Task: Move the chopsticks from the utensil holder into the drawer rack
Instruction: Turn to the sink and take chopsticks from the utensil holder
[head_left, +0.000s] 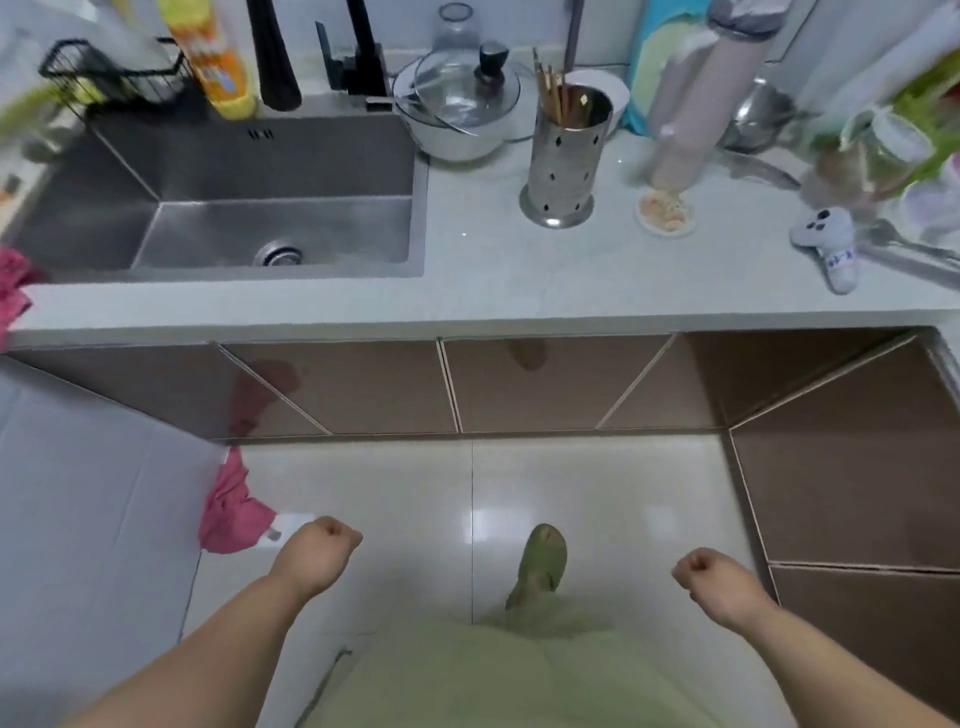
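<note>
A perforated steel utensil holder stands upright on the white counter, right of the sink. Several wooden chopsticks lean against its left inner wall, tips above the rim. My left hand and my right hand are both clenched into fists with nothing in them, held low over the floor, well in front of the counter. The brown cabinet fronts under the counter are closed; no drawer rack is in sight.
A steel sink with a black faucet fills the counter's left. A lidded pot stands beside the holder. A small dish and a white toy-like thing lie to the right. A pink cloth hangs at left.
</note>
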